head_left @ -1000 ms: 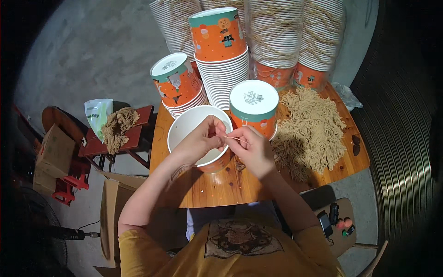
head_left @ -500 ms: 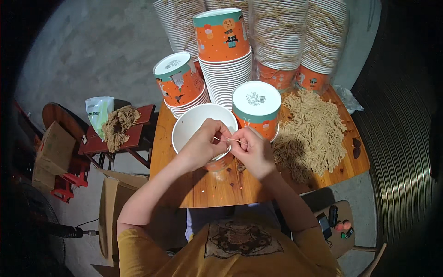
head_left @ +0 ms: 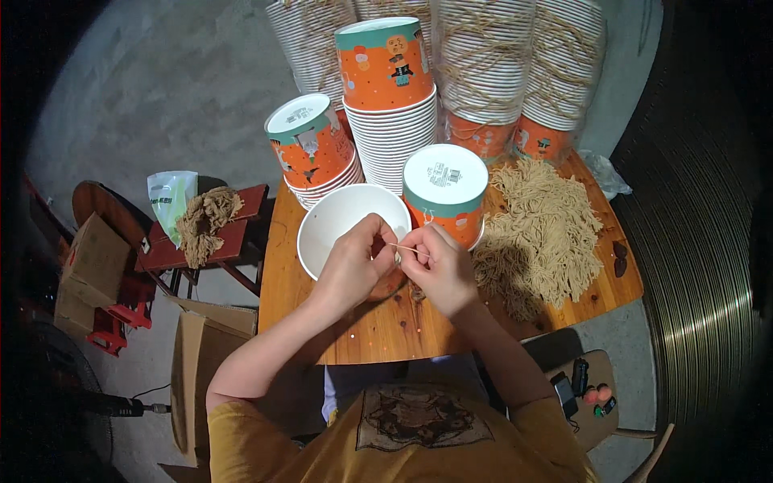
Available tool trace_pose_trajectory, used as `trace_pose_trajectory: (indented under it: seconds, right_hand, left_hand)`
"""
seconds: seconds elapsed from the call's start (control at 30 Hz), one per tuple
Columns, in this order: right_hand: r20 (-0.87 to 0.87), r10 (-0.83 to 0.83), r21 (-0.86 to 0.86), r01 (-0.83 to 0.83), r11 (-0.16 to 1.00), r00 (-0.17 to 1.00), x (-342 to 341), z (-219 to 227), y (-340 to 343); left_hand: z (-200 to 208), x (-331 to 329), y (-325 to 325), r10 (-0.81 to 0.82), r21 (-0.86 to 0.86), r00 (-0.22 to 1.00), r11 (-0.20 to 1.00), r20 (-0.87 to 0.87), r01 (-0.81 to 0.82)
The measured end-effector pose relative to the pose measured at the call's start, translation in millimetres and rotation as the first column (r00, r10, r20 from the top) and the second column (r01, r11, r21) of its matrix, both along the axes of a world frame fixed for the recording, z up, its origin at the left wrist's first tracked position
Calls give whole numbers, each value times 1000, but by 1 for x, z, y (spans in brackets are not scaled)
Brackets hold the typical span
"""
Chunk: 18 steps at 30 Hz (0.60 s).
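Observation:
A thin pale string [head_left: 409,249] runs between my two hands over the front right rim of an upright paper bucket [head_left: 326,221], white inside. My left hand [head_left: 352,259] pinches the string with thumb and forefinger. Close beside it, my right hand [head_left: 443,267] grips the string too, its fingers curled. Just behind my right hand stands an upside-down orange paper bucket [head_left: 444,181] with a green band and white base. Right of my hands lies a big heap of beige strings [head_left: 555,241]. My fingers hide where exactly the string meets the bucket.
Tall stacks of upside-down buckets [head_left: 390,137] and a shorter stack [head_left: 310,149] stand behind on the wooden table [head_left: 282,306]. Bagged bucket stacks [head_left: 487,72] rise farther back. At left, a red bench [head_left: 165,256] bears a string bundle [head_left: 208,221]; a cardboard box [head_left: 197,362] stands below.
My fingertips have shifted slightly lower along the string, and my left fingers have drawn a little back from the rim. The buckets and heap stay put as the view shifts slightly.

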State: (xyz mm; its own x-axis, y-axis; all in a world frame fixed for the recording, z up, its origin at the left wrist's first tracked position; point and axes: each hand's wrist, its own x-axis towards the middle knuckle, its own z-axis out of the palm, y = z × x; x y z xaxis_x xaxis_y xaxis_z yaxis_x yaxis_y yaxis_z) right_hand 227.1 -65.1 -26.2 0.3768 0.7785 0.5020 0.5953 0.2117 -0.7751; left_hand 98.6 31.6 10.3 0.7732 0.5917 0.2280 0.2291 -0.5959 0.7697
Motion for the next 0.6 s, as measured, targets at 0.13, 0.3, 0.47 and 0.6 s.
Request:
trace_pose_trajectory:
  seconds: [0.13, 0.3, 0.47, 0.6]
  right_hand:
    - [-30, 11, 28, -11, 1000, 999, 0, -5, 2]
    - [-123, 32, 66, -24, 998, 992, -2, -13, 5]
    - [-149, 28, 74, -17, 997, 988, -3, -14, 6]
    - [-123, 13, 66, -5, 998, 992, -3, -14, 7]
  left_hand:
    - [-2, -1, 7, -19, -217, 1000, 976, -5, 18]
    - [-4, 2, 15, -40, -429, 997, 901, 59, 61]
    - [3, 4, 15, -56, -568, 993, 816, 102, 104]
    - [0, 3, 17, -87, -508, 993, 853, 81, 117]
